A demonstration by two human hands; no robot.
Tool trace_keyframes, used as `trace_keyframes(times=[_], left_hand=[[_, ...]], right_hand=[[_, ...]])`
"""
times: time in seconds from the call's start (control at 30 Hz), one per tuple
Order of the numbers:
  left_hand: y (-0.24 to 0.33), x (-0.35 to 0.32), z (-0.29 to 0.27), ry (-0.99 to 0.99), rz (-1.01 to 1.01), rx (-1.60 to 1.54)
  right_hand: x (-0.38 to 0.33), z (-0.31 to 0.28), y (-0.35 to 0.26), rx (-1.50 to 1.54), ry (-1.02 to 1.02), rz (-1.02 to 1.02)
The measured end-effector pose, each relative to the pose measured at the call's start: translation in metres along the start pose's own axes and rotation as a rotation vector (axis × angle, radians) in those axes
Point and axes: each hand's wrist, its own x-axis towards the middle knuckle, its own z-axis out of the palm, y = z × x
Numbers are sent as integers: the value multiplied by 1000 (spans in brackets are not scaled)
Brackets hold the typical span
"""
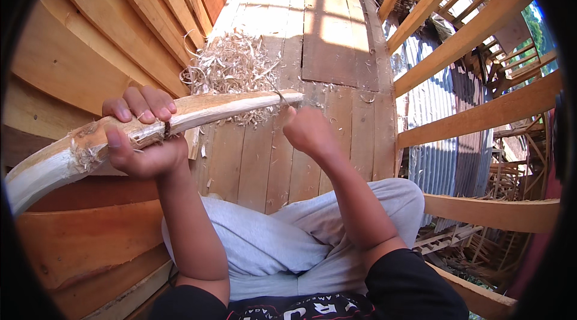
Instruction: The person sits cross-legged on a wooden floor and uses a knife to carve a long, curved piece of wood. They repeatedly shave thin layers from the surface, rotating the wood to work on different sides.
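A long curved wooden stick [228, 108], pale where the bark is shaved off, runs from the lower left up to the centre. My left hand [141, 133] is wrapped around its rough, splintered middle part. My right hand [308, 130] is closed as a fist just below the stick's thin far end, holding a small thin blade [281, 97] whose tip touches the stick. The blade's handle is hidden inside the fist.
A heap of pale wood shavings [231, 67] lies on the plank floor [336, 37] beyond the stick. Curved wooden ribs [120, 13] rise on the left. Open wooden beams [475, 118] are on the right, with corrugated metal sheets [439, 157] below. My grey-trousered legs [282, 242] are folded beneath.
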Motion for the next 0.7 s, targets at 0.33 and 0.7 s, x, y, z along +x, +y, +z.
trace_keyframes(times=[0.33, 0.7], left_hand=[[1, -2, 8, 181, -13, 109], [0, 1, 24, 445, -24, 247]], right_hand=[[-9, 2, -20, 167, 2, -202], [18, 25, 6, 229, 158, -277]])
